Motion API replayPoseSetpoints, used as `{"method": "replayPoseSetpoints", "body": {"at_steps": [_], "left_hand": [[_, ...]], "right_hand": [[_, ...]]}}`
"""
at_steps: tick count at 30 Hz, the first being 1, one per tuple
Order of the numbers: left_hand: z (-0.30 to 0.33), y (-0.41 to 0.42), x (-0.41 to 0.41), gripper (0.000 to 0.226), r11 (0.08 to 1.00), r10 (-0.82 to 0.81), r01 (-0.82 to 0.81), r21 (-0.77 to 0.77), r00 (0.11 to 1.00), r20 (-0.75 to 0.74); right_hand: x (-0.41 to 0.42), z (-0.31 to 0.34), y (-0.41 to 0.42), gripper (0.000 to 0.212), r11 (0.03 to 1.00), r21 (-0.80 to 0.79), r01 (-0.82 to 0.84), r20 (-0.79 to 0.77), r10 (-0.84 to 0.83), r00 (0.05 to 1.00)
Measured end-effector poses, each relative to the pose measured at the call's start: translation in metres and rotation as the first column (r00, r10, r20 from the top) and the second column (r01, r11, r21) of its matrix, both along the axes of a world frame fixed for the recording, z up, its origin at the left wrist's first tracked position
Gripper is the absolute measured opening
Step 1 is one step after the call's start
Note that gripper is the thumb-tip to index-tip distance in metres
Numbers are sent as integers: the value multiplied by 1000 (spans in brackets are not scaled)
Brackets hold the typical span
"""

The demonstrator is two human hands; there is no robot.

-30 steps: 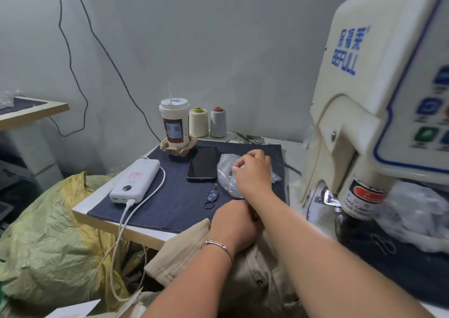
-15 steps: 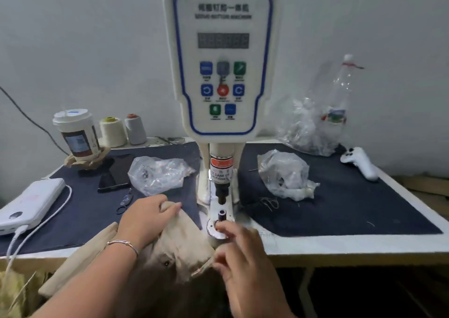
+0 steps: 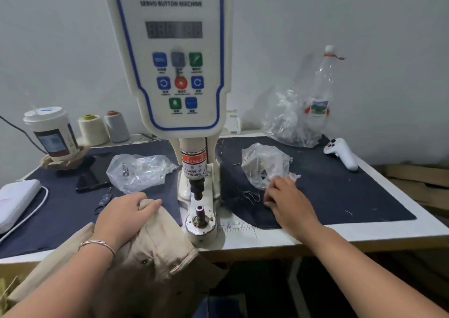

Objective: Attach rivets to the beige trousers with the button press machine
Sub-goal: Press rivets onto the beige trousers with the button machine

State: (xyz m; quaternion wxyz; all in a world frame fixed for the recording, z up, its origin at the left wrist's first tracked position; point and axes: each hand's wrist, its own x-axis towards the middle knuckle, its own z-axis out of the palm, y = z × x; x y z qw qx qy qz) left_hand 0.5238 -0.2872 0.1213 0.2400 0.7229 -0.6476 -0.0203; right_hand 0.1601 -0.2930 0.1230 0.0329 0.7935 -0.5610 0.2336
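The white button press machine [image 3: 170,74] stands at the middle of the table, its round lower die [image 3: 200,220] at the front edge. The beige trousers [image 3: 155,249] lie bunched over the table's front left, beside the die. My left hand [image 3: 121,215] grips a fold of the trousers just left of the die. My right hand [image 3: 286,201] reaches to the right, its fingers at the mouth of a clear plastic bag [image 3: 264,164]; the fingertips are hidden. A second clear bag [image 3: 138,169] with small metal parts lies left of the machine.
On the dark blue mat [image 3: 340,191] sit a white controller [image 3: 342,154], a crumpled bag and an empty bottle [image 3: 320,91] at the back right. To the left are a cup [image 3: 52,133], two thread cones [image 3: 93,129], a phone [image 3: 93,171], snips [image 3: 103,199] and a power bank [image 3: 14,201].
My head turned from the left end of the table to the machine. My right hand left the left bag, passed the lower die and moved right to the other bag. My left hand kept the trousers.
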Motion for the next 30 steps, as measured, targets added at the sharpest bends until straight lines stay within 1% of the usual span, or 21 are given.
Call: {"method": "replayPoseSetpoints", "body": {"at_steps": [5,6,8,9,10,12,15,21,22,23,25,27,30], "left_hand": [[-1,0,-1,50,1000,12,-12,-9,1000,-7],[-2,0,-1,50,1000,13,-13,-9,1000,-7],[-2,-1,0,50,1000,15,-15,-9,1000,-9],[-2,-1,-1,50,1000,16,-16,-8,1000,-8],[-2,-1,-1,50,1000,17,-17,-10,1000,-5],[-1,-1,0,50,1000,20,-20,-11,1000,-4],[-2,-1,0,50,1000,19,-19,-15,1000,7],[0,-1,1,50,1000,21,-21,-15,1000,16],[0,-1,1,50,1000,20,-20,-13,1000,14],[1,0,1,50,1000,18,-18,-13,1000,10],[1,1,1,50,1000,17,-17,-15,1000,3],[2,2,0,50,1000,14,-14,-12,1000,-2],[2,3,0,50,1000,10,-10,-7,1000,-13]], "right_hand": [[-7,0,9,9,998,47,-46,128,40,991],[-7,2,10,12,997,66,-41,195,28,980],[-9,5,9,19,994,108,-9,378,-33,925],[-10,6,8,20,991,134,7,441,-66,895],[-9,7,7,20,987,159,13,464,-87,882],[-8,6,5,14,980,199,8,411,-90,907],[-7,4,3,4,976,219,1,332,-75,940],[-5,6,3,15,975,222,-7,278,-56,959],[-4,8,4,16,974,225,-7,295,-62,954],[-2,10,6,16,974,224,-12,343,-67,937],[10,20,13,16,980,190,-62,500,-42,865],[33,32,24,16,982,116,-152,602,52,797],[69,48,40,18,950,25,-310,641,223,735]]}}
